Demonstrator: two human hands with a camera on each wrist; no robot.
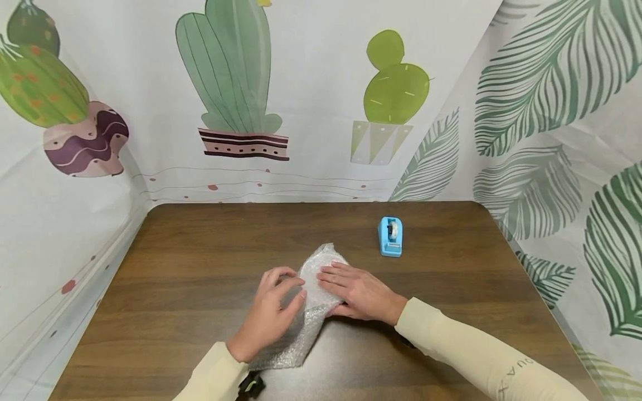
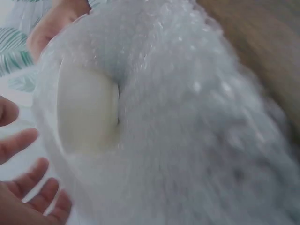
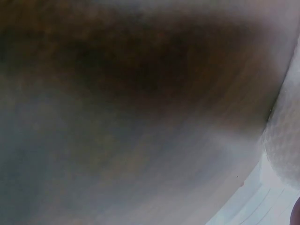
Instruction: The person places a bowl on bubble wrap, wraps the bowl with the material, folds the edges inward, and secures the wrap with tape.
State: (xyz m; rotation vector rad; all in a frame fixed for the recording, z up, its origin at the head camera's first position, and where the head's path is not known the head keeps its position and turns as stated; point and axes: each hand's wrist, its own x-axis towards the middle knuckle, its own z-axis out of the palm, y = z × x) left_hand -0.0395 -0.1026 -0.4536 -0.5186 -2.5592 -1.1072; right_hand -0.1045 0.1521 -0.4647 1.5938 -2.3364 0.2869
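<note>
Bubble wrap (image 1: pixel 300 338) on the table (image 1: pixel 200 250), toward its cut-off near edge, blurs the white dish (image 2: pixel 86 112) inside. The right hand (image 1: pixel 358 292) lays straight fingers over it; the left hand (image 1: pixel 271 314), fingers apart, grips nothing, contact unclear. A blue tape dispenser (image 1: pixel 383 242) stands near the far edge.

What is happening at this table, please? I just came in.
A person is handling bubble wrap around a white, dish-like object on a wooden table. The right hand rests on the wrap; the left hand is at its opposite side, whether touching I cannot tell. A blue tape dispenser stands farther back, untouched.
</note>
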